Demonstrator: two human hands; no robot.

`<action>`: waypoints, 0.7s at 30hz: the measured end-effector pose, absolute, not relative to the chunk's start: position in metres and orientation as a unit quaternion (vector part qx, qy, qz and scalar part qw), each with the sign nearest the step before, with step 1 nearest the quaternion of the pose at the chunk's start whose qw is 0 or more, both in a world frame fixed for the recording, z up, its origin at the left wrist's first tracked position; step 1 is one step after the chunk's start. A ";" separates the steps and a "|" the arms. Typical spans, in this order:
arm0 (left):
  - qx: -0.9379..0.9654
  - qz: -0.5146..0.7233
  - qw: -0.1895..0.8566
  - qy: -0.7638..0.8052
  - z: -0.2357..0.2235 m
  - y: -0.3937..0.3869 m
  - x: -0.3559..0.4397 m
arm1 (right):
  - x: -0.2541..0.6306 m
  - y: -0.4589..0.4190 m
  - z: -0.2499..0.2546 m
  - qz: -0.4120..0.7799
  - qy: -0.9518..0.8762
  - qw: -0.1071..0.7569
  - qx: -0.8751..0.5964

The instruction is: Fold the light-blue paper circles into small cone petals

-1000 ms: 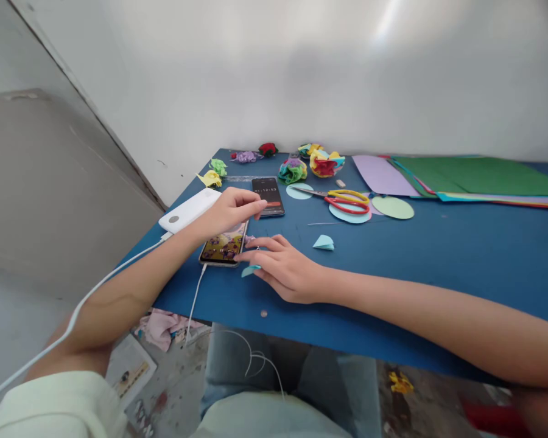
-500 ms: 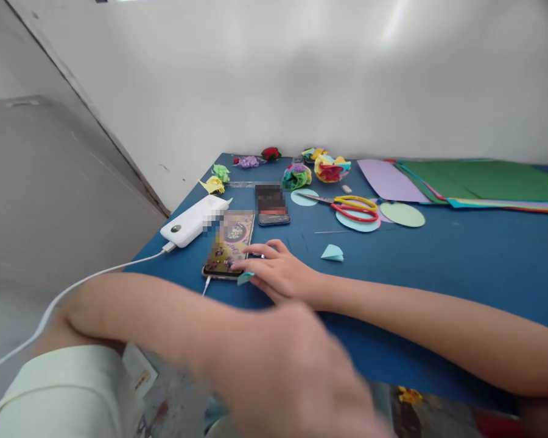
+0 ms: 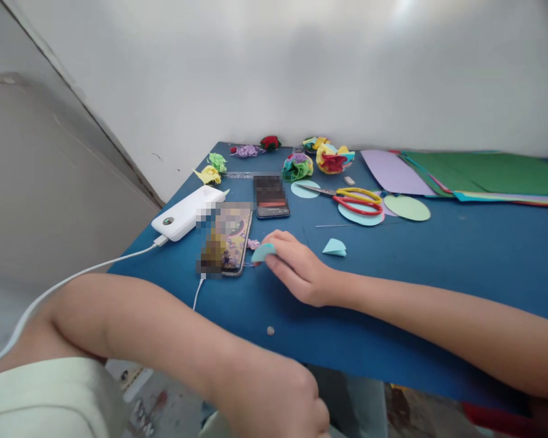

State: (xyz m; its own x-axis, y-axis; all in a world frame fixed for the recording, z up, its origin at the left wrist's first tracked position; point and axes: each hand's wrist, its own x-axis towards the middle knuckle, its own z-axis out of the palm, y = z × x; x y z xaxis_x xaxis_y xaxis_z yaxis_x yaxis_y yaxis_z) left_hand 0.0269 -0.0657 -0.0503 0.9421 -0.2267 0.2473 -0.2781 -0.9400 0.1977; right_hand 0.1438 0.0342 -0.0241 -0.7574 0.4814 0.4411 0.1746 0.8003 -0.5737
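Head view shows us seated at a blue surface [image 3: 438, 255], with our right hand [image 3: 296, 267] resting on it and its fingers [image 3: 278, 238] pinched closed on a small light-blue folded paper piece [image 3: 263, 252], held just right of the phone [image 3: 228, 238] lying near the left edge. A second folded piece [image 3: 335, 247] of the same pale blue lies loose a little further right. Several crumpled, multicoloured paper flowers [image 3: 332, 158] sit finished at the far edge, so we judge the work partly done, with these two pieces not yet made up. Cut paper circles [image 3: 406, 207] lie flat and matte under the red-and-yellow scissors [image 3: 356, 201]; smooth coloured sheets [image 3: 479, 173] are stacked far right. A glossy white power bank [image 3: 187, 213] trails a cable [image 3: 73, 280]. Our left hand [image 3: 274, 401] hangs low below the surface edge, seemingly curled; we cannot tell whether it holds anything.
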 end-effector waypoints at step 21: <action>0.967 0.249 0.056 -0.024 -0.044 -0.033 0.042 | 0.144 0.046 -0.025 0.357 -0.853 0.254 -0.284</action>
